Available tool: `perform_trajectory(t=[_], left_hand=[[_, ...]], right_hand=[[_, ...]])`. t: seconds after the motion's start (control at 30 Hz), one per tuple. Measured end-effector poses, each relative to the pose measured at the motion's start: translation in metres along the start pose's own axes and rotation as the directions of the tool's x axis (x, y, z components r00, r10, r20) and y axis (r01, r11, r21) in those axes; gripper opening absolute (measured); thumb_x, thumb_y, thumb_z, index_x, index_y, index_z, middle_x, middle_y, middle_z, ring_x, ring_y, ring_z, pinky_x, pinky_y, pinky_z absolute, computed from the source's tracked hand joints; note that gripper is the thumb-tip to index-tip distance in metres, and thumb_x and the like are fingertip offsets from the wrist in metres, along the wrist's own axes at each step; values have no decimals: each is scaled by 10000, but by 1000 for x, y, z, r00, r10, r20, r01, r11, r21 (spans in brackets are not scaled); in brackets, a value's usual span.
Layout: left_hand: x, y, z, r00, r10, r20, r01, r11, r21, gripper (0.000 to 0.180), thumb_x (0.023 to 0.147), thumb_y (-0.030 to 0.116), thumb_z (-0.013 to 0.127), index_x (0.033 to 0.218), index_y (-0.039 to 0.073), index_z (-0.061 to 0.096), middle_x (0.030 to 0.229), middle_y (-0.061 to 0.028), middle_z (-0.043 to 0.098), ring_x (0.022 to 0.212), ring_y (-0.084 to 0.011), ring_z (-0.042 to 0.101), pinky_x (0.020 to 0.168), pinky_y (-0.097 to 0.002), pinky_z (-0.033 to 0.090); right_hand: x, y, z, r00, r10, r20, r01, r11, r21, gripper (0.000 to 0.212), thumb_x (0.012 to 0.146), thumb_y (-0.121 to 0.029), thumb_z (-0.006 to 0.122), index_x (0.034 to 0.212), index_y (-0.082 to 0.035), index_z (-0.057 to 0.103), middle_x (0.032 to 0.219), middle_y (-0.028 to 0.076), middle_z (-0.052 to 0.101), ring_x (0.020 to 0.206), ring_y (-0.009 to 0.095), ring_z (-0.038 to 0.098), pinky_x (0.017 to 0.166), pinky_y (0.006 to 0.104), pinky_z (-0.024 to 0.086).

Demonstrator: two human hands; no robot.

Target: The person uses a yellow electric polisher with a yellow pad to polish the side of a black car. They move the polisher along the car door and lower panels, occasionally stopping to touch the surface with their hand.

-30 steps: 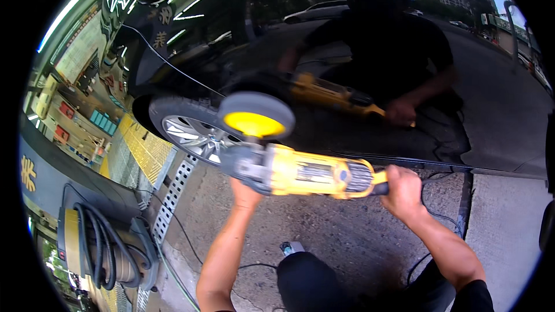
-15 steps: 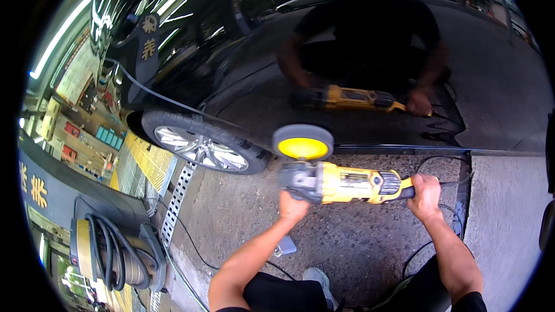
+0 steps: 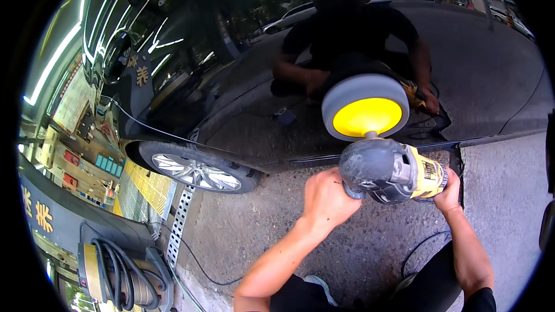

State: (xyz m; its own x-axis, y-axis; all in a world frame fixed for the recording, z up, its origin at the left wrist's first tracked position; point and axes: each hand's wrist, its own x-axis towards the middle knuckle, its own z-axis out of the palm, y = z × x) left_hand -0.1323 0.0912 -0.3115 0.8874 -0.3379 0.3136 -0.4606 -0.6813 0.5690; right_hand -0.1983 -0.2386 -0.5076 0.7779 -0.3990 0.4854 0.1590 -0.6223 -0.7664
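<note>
Both my hands hold a yellow and black car polisher [image 3: 378, 167] in front of a glossy black car side [image 3: 248, 110]. My left hand [image 3: 328, 197] is closed around the handle at its dark head. Farther right, my right hand [image 3: 448, 192] grips the rear end of the body, partly hidden behind the tool. A grey foam polishing pad [image 3: 370, 82] with a bright yellow backing plate [image 3: 370, 118] faces the lower car panel. Whether the pad touches the paint, I cannot tell. The panel mirrors my arms and the street.
The car's wheel [image 3: 196, 172] stands to the left, by a perforated metal drain strip [image 3: 180, 219]. A vacuum-like machine with a coiled black hose [image 3: 121, 274] is at the lower left. Cables [image 3: 202, 274] cross the rough concrete ground [image 3: 272, 219]. Shop shelves lie far left.
The polisher has swung from lying crosswise to pointing more away from me. Its pad has risen and moved right, up in front of the panel. Both hands have moved right with it.
</note>
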Motion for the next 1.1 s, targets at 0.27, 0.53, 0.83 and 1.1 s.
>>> perform_trajectory(t=[0.27,0.53,0.83,1.1], left_hand=[[-12,-69,-68,958,55,-282,-50,998,27,308,779,156,841,1065,55,793,1011,-153,815,988,-307,797,852,-403,606],[-53,-137,-3,957,-200,-210,166,971,-170,330,821,125,773,1138,33,765,1067,-189,803,1070,-361,772,900,-445,588],[-14,-79,71,999,-45,-22,41,990,-134,217,743,239,821,882,74,803,897,-226,762,911,-434,748,796,-495,607],[-63,-152,134,893,-431,128,450,861,-236,286,841,314,771,953,52,794,981,-239,772,1010,-440,746,841,-480,598]], right_hand=[[8,-103,46,986,-130,102,147,972,-183,318,646,-52,810,848,-45,564,798,205,630,808,476,619,724,547,488],[0,-60,63,950,-87,299,169,951,-258,248,641,8,709,841,-45,573,886,194,686,916,461,648,825,533,506],[-6,9,-17,988,61,143,-5,932,-362,253,728,8,749,926,-37,599,957,237,669,978,496,640,840,499,531],[-29,20,-2,943,68,325,117,848,-517,279,701,-36,756,950,-67,634,961,226,690,970,489,647,866,543,523]])
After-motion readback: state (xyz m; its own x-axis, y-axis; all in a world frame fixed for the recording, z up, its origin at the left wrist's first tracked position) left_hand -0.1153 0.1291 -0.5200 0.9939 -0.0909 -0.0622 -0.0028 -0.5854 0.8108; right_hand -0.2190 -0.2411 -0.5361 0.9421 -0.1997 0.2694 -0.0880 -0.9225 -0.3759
